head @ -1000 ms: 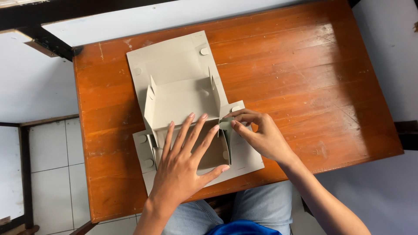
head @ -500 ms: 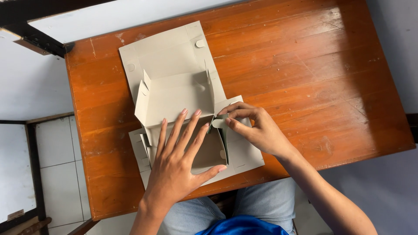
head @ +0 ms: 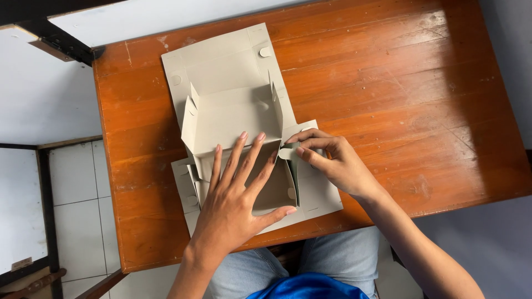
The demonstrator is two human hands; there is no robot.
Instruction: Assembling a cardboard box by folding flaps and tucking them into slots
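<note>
A flat grey cardboard box blank (head: 227,94), partly folded, lies on a reddish-brown wooden table (head: 388,83). Its side walls stand up near the middle. My left hand (head: 235,199) lies flat with fingers spread on the near panel, pressing it down. My right hand (head: 332,163) pinches a small rounded tab at the right edge of the near section, thumb and fingertips closed on the cardboard flap (head: 289,154).
The table's near edge runs just above my lap in blue jeans (head: 338,260). White tiled floor (head: 72,194) shows at the left, with a dark beam (head: 55,41) at the upper left. Bare table surface stretches to the right of the box.
The view has shifted slightly. My left hand has stayed pressed on the panel, while my right hand keeps working the tab at the box's right side.
</note>
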